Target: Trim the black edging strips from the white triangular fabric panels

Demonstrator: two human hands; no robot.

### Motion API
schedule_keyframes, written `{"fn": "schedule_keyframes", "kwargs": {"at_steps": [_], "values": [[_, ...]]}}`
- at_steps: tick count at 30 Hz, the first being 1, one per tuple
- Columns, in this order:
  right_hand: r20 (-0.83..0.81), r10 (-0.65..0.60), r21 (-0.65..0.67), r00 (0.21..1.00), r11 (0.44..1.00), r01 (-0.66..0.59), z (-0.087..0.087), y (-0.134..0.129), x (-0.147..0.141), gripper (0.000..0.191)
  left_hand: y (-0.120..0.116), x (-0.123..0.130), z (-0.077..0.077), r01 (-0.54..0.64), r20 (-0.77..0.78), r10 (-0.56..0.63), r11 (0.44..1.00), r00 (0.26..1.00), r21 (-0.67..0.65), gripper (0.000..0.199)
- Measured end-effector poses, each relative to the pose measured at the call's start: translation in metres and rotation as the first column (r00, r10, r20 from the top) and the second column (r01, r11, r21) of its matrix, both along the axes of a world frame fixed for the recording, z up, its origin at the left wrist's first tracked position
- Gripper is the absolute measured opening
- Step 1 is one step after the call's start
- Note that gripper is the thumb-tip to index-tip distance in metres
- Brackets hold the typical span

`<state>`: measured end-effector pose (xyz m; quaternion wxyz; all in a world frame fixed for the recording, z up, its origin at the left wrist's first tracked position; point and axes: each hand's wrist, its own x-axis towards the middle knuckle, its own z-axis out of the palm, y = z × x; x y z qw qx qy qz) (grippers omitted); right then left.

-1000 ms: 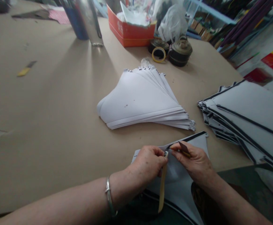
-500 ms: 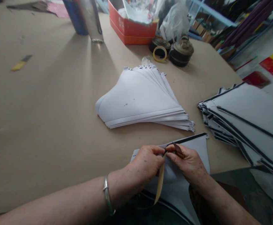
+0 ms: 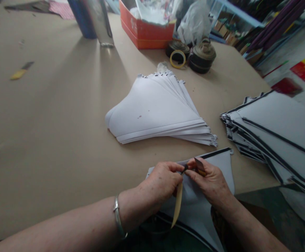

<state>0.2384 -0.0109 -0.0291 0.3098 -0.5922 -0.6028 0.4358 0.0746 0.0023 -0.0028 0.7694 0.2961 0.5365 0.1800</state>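
Note:
A white sheet piece [image 3: 222, 171] with black tape along its upper and lower edges lies at the table's front edge, partly hanging over it. My left hand [image 3: 163, 180] is closed above it, pinching a strip of tape [image 3: 178, 204] whose pale yellow side hangs down. At the strip's dark end, the fingertips of my right hand [image 3: 212, 180] meet my left fingertips in a pinch. Held in the same right hand is a small dark blade [image 3: 199, 163] with a yellow grip, its tip pointing up. My fingers hide part of the strip's end.
A stack of white pieces [image 3: 155, 108] lies ahead; black-taped pieces [image 3: 278, 119] are piled at the right. Farther back stand a red box [image 3: 147, 33], tape rolls [image 3: 202, 57] and a metal cup [image 3: 101, 24]. A second yellow-and-dark blade-like piece [image 3: 21, 71] lies left.
Both hands stay nearly in place at the strip. The blade in my right hand has tilted slightly, and the view has shifted a little.

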Motion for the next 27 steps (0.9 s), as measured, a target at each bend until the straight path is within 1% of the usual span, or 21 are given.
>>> {"fn": "schedule_keyframes", "kwargs": {"at_steps": [2,6,11,13,15,16,19,23,27], "values": [[0.004,-0.003,0.002,1.0,1.0,0.003,0.002,-0.001,-0.001,0.008,0.0,-0.001,0.001,0.006,0.002,-0.006,1.0,1.0,0.0,0.037],[0.065,0.018,-0.017,0.998,1.0,-0.017,0.003,0.0,0.0,0.008,0.0,-0.001,0.0,0.022,0.0,-0.022,1.0,1.0,0.013,0.035],[0.066,0.043,-0.028,0.997,0.999,-0.041,0.003,0.003,0.002,0.008,0.001,0.0,0.001,0.029,-0.042,-0.029,0.999,0.999,0.012,0.033],[0.055,0.046,-0.034,0.997,0.998,-0.044,0.003,0.004,0.002,0.008,0.002,0.0,0.003,0.03,-0.074,-0.03,1.0,0.997,0.001,0.027],[0.041,0.047,-0.034,0.998,0.998,-0.046,0.003,0.004,0.001,0.007,0.003,0.0,0.004,0.034,-0.095,-0.034,0.999,0.995,0.0,0.013],[0.036,0.044,-0.032,0.998,0.999,-0.043,0.004,0.004,0.001,0.007,0.004,0.0,0.005,0.037,-0.098,-0.036,0.999,0.995,0.005,0.009],[0.042,0.051,-0.03,0.998,0.998,-0.05,0.004,0.002,0.0,0.009,0.005,0.003,0.004,0.039,-0.116,-0.036,0.999,0.993,0.024,0.021],[0.056,0.111,-0.003,0.992,0.994,-0.111,0.006,0.0,0.0,0.012,0.008,0.008,0.001,0.029,-0.166,-0.023,0.999,0.986,0.032,0.017],[0.111,0.15,0.089,0.982,0.983,-0.16,0.007,-0.003,0.0,0.013,0.008,0.009,0.0,0.015,-0.18,-0.008,0.999,0.984,0.035,0.019]]}}
